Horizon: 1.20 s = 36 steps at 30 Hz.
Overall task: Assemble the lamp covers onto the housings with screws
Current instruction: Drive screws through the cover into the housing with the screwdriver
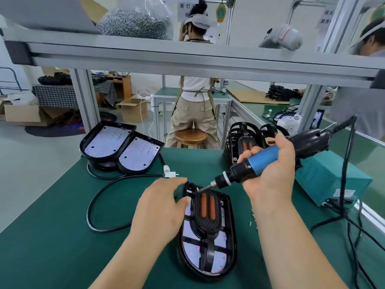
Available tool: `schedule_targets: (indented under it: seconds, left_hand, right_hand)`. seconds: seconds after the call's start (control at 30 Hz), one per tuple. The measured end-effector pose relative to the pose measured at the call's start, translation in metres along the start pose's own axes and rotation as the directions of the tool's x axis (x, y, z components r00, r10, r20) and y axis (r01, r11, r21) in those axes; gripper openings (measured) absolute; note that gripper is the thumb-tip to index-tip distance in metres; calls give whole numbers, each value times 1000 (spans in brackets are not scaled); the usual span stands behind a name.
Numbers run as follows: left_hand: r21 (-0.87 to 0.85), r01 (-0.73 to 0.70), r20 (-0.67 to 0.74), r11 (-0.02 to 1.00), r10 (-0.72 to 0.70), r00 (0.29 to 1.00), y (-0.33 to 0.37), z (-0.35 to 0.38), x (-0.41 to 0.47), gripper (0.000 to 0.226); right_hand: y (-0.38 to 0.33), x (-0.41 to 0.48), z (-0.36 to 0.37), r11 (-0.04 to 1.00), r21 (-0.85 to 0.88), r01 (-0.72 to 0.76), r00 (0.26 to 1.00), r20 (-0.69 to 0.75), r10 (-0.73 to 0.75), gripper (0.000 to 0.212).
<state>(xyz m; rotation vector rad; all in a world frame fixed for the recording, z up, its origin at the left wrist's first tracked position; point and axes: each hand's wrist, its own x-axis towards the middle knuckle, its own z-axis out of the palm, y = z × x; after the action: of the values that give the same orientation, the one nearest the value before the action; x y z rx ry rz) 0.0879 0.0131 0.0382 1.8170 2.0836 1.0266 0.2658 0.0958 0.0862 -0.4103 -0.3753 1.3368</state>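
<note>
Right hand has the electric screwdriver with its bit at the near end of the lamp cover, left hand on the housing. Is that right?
Not quite. In the head view the bit sits at the far end of the lamp cover, not the near end. The right hand holds the electric screwdriver and the left hand rests on the housing.

Two hands are in view, the left hand [158, 207] and the right hand [270, 170]. There is one electric screwdriver [267, 157]. Three lamp housings show their boards: the near housing [232, 236] and two back housings [108, 140] [141, 156]. One power box [329, 180], one bag of screws [135, 21] and one stool [190, 136] are visible. The stacked covers [239, 134] are too bunched to count.
</note>
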Motion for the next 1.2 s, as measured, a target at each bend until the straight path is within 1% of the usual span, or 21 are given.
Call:
schedule_targets:
  seconds: [0.07, 0.2, 0.27, 0.43, 0.6, 0.63, 0.77, 0.9, 1.07, 1.2]
  left_hand:
    - [-22, -87, 23, 996, 87, 996, 5, -1, 8, 46]
    - [-15, -168, 96, 986, 169, 981, 14, 1, 21, 43]
    - [-19, -173, 88, 985, 174, 981, 16, 3, 24, 38]
    - [0, -162, 16, 987, 162, 987, 13, 8, 27, 27]
    - [22, -186, -19, 982, 187, 982, 14, 11, 26, 5]
    - [17, -186, -25, 982, 187, 982, 14, 12, 26, 4]
    - [-11, -173, -59, 985, 173, 983, 11, 16, 25, 8]
    - [-46, -175, -83, 983, 171, 982, 9, 16, 25, 8]
    - [-81, -180, -85, 980, 174, 981, 8, 16, 25, 10]
    - [-66, -191, -78, 979, 186, 979, 9, 17, 24, 11]
  right_hand:
    - [-2, 4, -2, 999, 29, -31, 999, -20, 32, 29]
    - [-5, 9, -5, 996, 65, -61, 997, -48, 64, 27]
    - [-6, 9, -6, 993, 92, -72, 995, -61, 78, 28]
    - [-7, 11, -8, 988, 131, -76, 992, -88, 88, 31]
    - [-7, 12, -9, 986, 148, -73, 992, -90, 87, 30]
    - [-7, 12, -9, 987, 145, -74, 992, -93, 88, 30]
    - [-7, 10, -8, 988, 138, -67, 992, -101, 81, 30]
    - [-8, 10, -8, 989, 135, -61, 992, -98, 75, 32]
    - [-9, 10, -9, 990, 135, -51, 995, -83, 63, 31]
    - [-8, 9, -8, 992, 115, -45, 996, -66, 52, 29]
